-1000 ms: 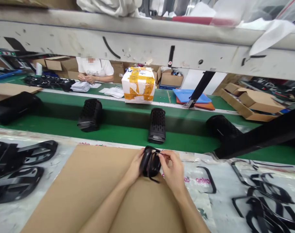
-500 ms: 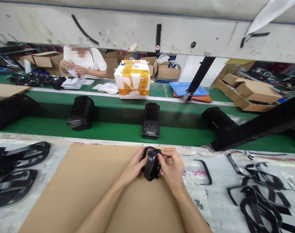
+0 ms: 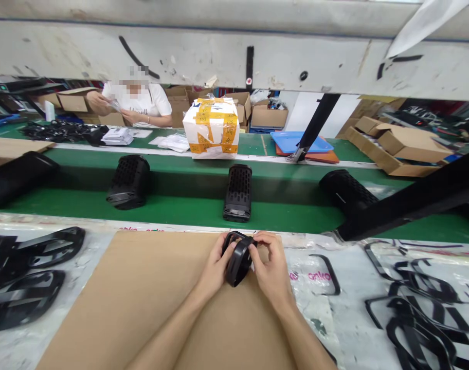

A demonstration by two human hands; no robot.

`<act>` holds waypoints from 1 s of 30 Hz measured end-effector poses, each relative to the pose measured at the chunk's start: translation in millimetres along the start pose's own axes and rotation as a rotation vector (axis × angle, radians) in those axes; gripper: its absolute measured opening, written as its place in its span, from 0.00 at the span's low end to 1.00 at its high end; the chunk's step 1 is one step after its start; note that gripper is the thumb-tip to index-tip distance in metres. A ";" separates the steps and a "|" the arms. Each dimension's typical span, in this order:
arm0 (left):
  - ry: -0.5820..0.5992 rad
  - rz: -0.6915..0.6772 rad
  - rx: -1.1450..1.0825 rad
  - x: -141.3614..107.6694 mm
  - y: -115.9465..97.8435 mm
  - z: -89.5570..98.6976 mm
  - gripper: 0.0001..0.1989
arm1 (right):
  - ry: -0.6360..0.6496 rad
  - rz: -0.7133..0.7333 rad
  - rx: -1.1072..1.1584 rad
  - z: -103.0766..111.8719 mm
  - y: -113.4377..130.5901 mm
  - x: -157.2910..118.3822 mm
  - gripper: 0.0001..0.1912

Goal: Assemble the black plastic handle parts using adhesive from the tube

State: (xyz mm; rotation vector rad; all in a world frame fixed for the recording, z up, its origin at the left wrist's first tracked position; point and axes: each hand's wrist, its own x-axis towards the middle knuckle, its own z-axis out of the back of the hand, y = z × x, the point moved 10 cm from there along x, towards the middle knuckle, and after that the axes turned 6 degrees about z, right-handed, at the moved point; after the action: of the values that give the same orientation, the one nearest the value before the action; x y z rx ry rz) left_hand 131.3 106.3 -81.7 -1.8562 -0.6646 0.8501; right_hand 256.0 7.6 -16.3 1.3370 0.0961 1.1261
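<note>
Hands pinch one small black plastic part (image 3: 238, 259) above the brown cardboard sheet (image 3: 142, 298) on the tabletop. The left hand (image 3: 215, 264) grips its left side, the right hand (image 3: 271, 267) its top. It looks light, hard and smooth; its edges seem best to hold.

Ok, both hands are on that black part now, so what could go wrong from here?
1. The black plastic part is pinched between the left hand and right hand close to the far edge of the cardboard sheet; a slip might send it onto the green conveyor belt.
2. A loose curved black strip lies right beside the right hand and could get knocked.
</note>
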 end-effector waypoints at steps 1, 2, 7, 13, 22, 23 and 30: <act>0.000 0.009 -0.012 0.2 1.7 1.1 0.25 | -0.004 -0.006 0.015 -0.4 -0.4 -0.1 0.05; -0.002 0.023 -0.028 0.6 3.9 2.4 0.25 | -0.007 -0.013 0.031 -0.8 -1.1 -0.2 0.06; 0.027 0.115 -0.128 1.8 12.2 2.8 0.23 | 0.002 -0.079 0.141 -5.2 -7.1 -1.9 0.07; 0.153 0.216 -0.309 -2.7 10.0 -15.1 0.24 | -0.001 -0.131 0.229 -9.5 -15.0 -4.7 0.06; 0.023 0.080 -0.103 2.0 4.1 3.8 0.25 | 0.001 -0.160 0.226 -10.8 -21.6 -7.3 0.05; 0.022 0.065 -0.065 2.6 2.4 4.7 0.26 | -0.003 -0.157 0.229 -10.7 -21.3 -7.4 0.05; 0.110 0.032 -0.045 4.5 0.3 1.0 0.22 | -0.023 -0.184 0.267 -10.7 -21.0 -8.9 0.05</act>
State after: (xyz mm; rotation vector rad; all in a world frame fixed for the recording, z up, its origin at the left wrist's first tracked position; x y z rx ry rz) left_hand 133.3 110.0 -83.5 -1.9436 -0.5913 0.7535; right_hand 256.9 12.8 -41.0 1.5433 0.3562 0.9651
